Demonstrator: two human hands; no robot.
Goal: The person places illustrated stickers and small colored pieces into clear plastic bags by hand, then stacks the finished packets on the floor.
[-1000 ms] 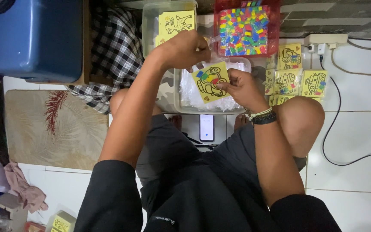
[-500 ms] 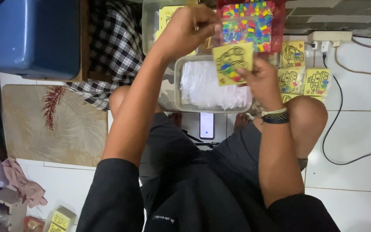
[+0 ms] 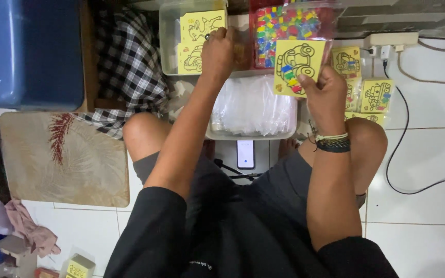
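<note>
blue bin [image 3: 27,51], mat [image 3: 63,159] far left | I see left hand [image 3: 217,54] reaching into clear tub [image 3: 168,36], grip closed on yellow cards [image 3: 199,31] | right hand [image 3: 325,95] pinches car picture card [image 3: 297,62] above bag tray [image 3: 251,110] | step looks like sorting; next needs careful placing.

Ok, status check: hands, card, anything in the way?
Right hand holds yellow square card with a partly coloured car outline. Left hand in clear plastic bin of yellow cards. Nothing blocking.

right hand [image 3: 324,95] has lifted the yellow card [image 3: 297,61] from the clear tub [image 3: 251,110] toward the red tray [image 3: 289,31].
</note>
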